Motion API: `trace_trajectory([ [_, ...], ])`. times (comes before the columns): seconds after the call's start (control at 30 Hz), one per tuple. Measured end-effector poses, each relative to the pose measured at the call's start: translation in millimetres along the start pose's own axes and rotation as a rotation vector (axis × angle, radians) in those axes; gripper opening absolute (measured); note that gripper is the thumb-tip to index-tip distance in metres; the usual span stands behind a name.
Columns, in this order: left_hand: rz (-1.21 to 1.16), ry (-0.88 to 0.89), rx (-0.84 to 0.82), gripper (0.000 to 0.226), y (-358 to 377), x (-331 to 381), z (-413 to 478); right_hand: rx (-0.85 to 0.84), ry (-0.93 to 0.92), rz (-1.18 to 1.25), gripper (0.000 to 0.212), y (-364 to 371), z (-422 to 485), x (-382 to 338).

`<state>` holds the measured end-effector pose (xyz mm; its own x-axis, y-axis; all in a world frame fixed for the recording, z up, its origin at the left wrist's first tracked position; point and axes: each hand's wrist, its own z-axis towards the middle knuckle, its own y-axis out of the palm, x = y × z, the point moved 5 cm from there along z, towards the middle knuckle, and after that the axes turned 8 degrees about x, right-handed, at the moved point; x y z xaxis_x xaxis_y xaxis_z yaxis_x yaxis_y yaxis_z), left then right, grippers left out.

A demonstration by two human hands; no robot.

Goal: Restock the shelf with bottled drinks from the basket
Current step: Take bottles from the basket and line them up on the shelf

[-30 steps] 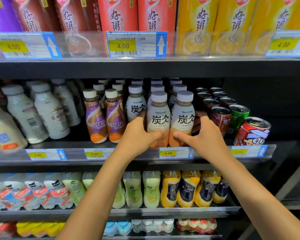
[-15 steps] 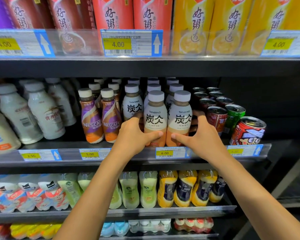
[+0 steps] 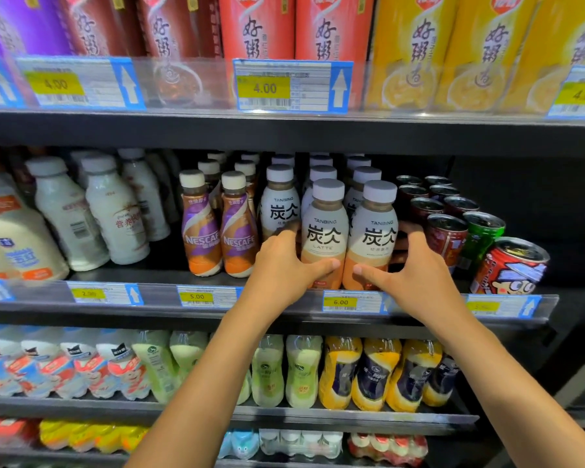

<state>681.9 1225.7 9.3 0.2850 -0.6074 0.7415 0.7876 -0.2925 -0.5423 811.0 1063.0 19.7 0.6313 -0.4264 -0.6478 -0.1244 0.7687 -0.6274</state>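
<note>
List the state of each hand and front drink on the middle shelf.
Grey-capped plastic Tanbing latte bottle: upright, capped, held by the left hand.
Grey-capped plastic Tanbing bottle right of it: upright, capped, held by the right hand.
Left hand: curled round the latte bottle, thumb across its front.
Right hand: curled round the other bottle, thumb across its front.
Two purple-and-orange Nescafe bottles: upright, capped, untouched.
Red cartoon-printed can: upright, untouched.
</note>
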Motion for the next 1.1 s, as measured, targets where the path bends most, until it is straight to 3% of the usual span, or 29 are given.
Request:
trace_trajectory([
  [0.17, 0.041, 0.022, -0.055, 0.062, -1, 2, -3, -0.032, 0.070, -0.006, 0.072, 0, -3, -4],
  [0.27, -0.013, 0.054, -0.093, 0.060, -24, 2, -4, 0.117, 0.027, -0.059, 0.074, -6, -12, -15],
  [0.37, -0.113, 0.072, 0.192, 0.023, -86, -8, -1, 0.376, -0.144, 0.039, 0.066, -14, -35, -51],
  [0.43, -0.112, 0.022, 0.402, 0.002, -129, -22, 3, 0.432, -0.306, 0.088, 0.050, -5, -51, -86],
  [0.5, -0.012, -0.073, 0.470, 0.021, -155, -42, 13, 0.352, -0.385, 0.144, 0.048, 21, -58, -117],
  [0.6, 0.147, -0.279, 0.290, 0.057, -155, -82, 35, 0.126, -0.329, 0.148, 0.050, 72, -52, -146],
  [0.67, 0.072, -0.256, 0.176, 0.060, -144, -97, 44, 0.029, -0.251, 0.015, 0.038, 99, -44, -154],
  [0.8, -0.048, -0.141, 0.102, 0.053, -129, -109, 50, -0.040, -0.145, -0.210, 0.036, 123, -33, -156],
  [1.1, -0.183, -0.069, -0.035, 0.055, -128, -118, 59, -0.030, -0.056, -0.208, 0.043, 135, -25, -145],
])
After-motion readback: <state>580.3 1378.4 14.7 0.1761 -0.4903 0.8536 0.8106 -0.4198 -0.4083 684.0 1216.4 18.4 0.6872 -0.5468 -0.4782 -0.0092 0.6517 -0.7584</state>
